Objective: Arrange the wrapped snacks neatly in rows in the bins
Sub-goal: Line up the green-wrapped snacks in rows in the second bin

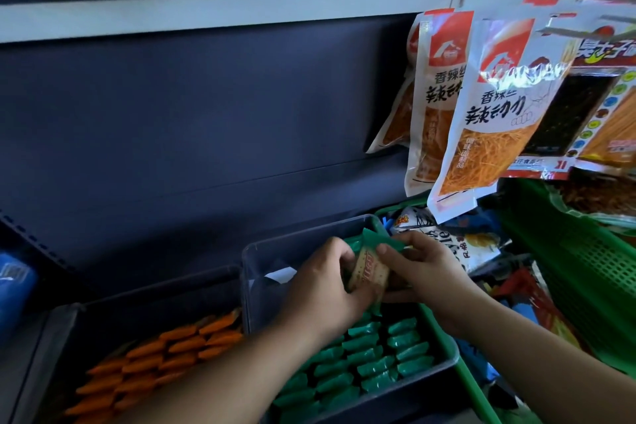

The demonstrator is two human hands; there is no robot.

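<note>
Left grip [323,282]: your fingers curl round the green-wrapped snacks [369,268].
Right grip [425,272]: pinches the same bundle.
Bundle: above the clear bin [261,251], over its green rows [371,361].
Left of it: orange snacks [165,354] in rows.

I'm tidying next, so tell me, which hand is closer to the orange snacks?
Left. Both hands hold one packet over the neighbouring bin; the left hand is on the side toward the orange snacks, the right hand beyond it, farther right.
</note>
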